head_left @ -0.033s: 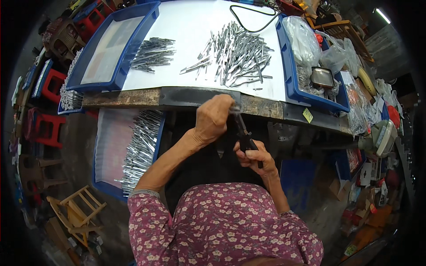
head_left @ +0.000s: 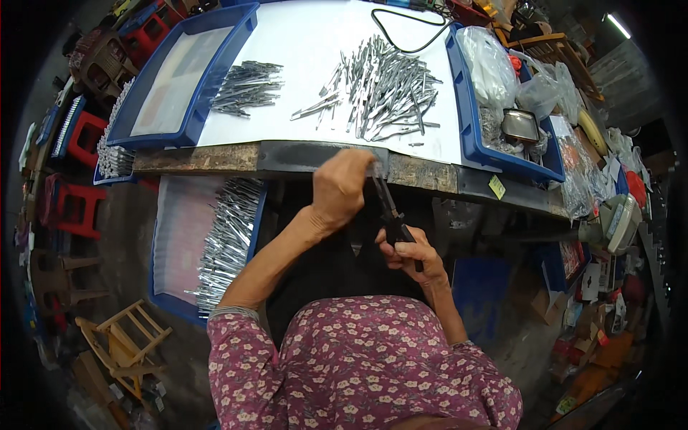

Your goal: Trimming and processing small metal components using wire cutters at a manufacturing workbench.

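Note:
In front of my body, just below the table edge, my right hand (head_left: 412, 254) is closed round the black handle of a slim plier-like tool (head_left: 392, 216). Its narrow dark end points up and away toward my left hand (head_left: 340, 188). That hand is curled shut at the tool's far tip, and a small blurred bit shows by its fingertips. What the fingers pinch is too small to make out. On the white tabletop beyond lie a large pile of thin metal rods (head_left: 390, 89) and a smaller pile of similar rods (head_left: 249, 87) to the left.
A blue tray (head_left: 193, 89) stands at the table's left. Another blue tray (head_left: 469, 115) with plastic bags and small parts stands at its right. Below the worn table edge (head_left: 208, 159), a lower blue bin (head_left: 153, 276) holds more rods. A wooden folding stool (head_left: 122, 344) is at lower left.
My left hand has shifted slightly left, and a little more of the tool's far end shows. My right hand stays almost where it was.

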### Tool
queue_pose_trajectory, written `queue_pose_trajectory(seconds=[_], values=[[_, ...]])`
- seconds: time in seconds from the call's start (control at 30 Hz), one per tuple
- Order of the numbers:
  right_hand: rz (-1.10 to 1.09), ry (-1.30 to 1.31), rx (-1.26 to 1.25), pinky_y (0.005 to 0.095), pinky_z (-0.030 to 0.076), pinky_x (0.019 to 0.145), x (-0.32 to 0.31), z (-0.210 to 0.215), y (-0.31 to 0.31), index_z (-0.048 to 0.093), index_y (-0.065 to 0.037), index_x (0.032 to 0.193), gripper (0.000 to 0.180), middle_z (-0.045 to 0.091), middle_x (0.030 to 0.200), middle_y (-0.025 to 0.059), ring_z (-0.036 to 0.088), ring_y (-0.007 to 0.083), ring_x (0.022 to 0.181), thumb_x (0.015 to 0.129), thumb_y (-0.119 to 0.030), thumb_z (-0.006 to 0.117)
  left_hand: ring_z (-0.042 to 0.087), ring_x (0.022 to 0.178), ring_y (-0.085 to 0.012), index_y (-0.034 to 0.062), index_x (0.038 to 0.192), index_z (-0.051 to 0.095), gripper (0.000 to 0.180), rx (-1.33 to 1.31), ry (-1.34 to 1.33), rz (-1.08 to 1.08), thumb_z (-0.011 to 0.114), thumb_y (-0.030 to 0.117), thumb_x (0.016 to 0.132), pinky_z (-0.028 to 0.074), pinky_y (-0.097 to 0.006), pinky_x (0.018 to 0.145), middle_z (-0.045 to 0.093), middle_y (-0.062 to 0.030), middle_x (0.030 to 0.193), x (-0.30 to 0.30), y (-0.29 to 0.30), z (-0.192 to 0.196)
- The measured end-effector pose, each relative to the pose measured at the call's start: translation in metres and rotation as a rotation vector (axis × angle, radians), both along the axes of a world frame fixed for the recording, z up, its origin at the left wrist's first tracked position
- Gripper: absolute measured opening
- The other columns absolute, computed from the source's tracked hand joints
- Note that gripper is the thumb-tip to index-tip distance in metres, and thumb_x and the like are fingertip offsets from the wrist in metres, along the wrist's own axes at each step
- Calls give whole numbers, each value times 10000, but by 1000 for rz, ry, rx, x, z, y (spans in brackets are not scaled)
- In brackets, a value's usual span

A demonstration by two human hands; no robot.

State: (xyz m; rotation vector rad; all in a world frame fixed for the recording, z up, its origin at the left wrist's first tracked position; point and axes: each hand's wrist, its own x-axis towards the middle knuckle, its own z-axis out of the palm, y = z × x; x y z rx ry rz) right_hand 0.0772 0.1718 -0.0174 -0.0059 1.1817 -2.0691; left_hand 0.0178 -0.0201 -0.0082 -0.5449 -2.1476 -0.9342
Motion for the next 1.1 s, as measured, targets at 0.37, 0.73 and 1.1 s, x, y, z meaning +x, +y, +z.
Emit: queue_pose_trajectory(seconds=[0.37,0.73,1.1], values=[[115,132,158,216,304,485,3,-17,-3,531,13,941,348,444,668,-5,391,65,554,729,-244,630,583,632,-323,14,887,475,191,21,-437,385,456,204,876,431,-417,601,572,-157,654,-105,-73,-9],[177,220,298,227,311,510,5,-33,-5,556,-13,901,363,447,649,-15,411,73,577,727,-317,650,601,678,-368,-20,761,534,101,-300,-451,406,547,81,769,479,-444,585,582,-221,747,-122,-64,-21],[105,408,377,205,298,489,3,-20,-5,547,-28,879,347,412,638,-44,387,44,549,719,-307,675,558,700,-383,-17,745,496,70,-266,-369,394,518,50,744,444,-450,615,544,-207,730,-106,-71,-20]])
